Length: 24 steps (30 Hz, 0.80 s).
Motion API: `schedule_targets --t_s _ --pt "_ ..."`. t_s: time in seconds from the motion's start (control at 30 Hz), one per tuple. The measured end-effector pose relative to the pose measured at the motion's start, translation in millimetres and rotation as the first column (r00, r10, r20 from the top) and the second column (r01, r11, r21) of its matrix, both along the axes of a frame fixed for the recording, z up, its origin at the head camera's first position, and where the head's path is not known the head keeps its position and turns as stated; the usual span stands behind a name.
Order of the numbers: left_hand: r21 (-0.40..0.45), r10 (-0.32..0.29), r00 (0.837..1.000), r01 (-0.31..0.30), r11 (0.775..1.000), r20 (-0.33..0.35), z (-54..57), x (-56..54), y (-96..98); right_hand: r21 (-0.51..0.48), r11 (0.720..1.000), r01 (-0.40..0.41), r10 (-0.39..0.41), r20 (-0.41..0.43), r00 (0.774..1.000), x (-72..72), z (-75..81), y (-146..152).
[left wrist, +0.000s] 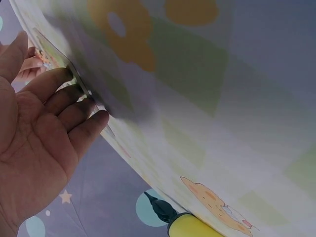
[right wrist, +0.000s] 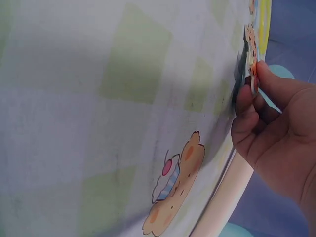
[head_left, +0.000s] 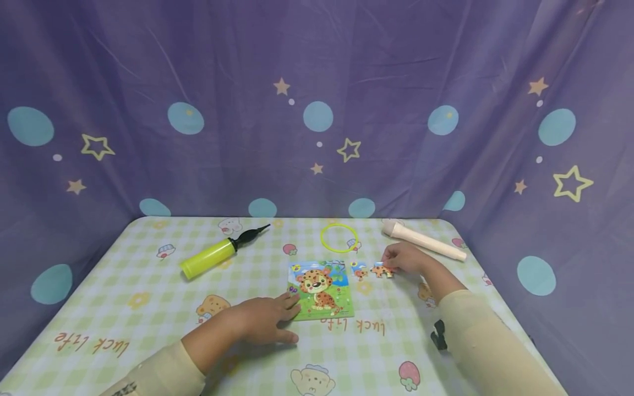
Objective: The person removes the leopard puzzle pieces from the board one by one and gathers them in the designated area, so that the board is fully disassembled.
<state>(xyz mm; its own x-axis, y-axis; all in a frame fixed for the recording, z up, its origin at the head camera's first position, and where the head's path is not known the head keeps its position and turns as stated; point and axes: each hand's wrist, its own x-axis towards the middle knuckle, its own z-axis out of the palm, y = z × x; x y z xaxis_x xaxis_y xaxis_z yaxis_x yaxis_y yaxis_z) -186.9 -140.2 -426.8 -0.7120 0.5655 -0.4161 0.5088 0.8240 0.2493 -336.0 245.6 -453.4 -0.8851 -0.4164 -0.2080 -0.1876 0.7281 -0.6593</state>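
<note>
A leopard picture puzzle (head_left: 322, 294) lies flat on the checked tablecloth in the middle of the head view. My left hand (head_left: 266, 320) touches its left edge with fingers nearly straight and thumb spread. Right of the picture, my right hand (head_left: 403, 257) pinches an orange, black-spotted puzzle piece (head_left: 381, 270) between thumb and fingers. In the right wrist view this puzzle piece (right wrist: 251, 47) stands on edge to the camera, close over the cloth. A second puzzle piece (head_left: 359, 271) lies between the picture and the held one.
A yellow hand pump (head_left: 210, 257) with a black nozzle lies at the back left. Behind the puzzle is a thin yellow ring (head_left: 322, 239). A pale stick-like thing (head_left: 428, 241) with a thicker end lies at the back right. A purple curtain (head_left: 228, 159) hangs behind the table.
</note>
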Motion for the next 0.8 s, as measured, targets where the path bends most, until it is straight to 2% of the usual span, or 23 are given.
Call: schedule_targets --t_s 0.1,0.23,0.8 --pt "-0.002 0.003 1.0 -0.003 1.0 0.0 0.3 0.4 0.0 0.093 0.996 -0.002 0.009 -0.068 0.998 -1.1 -1.7 -2.3" --pt "-0.004 0.006 1.0 -0.006 1.0 -0.003 1.2 1.0 0.1 0.183 0.983 0.007 0.012 -0.103 0.995 -1.8 -1.1 -5.5" --pt "0.009 0.006 1.0 -0.006 1.0 -0.004 1.1 1.4 0.5 0.314 0.949 0.031 0.019 -0.155 0.988 -0.3 -0.2 -15.7"
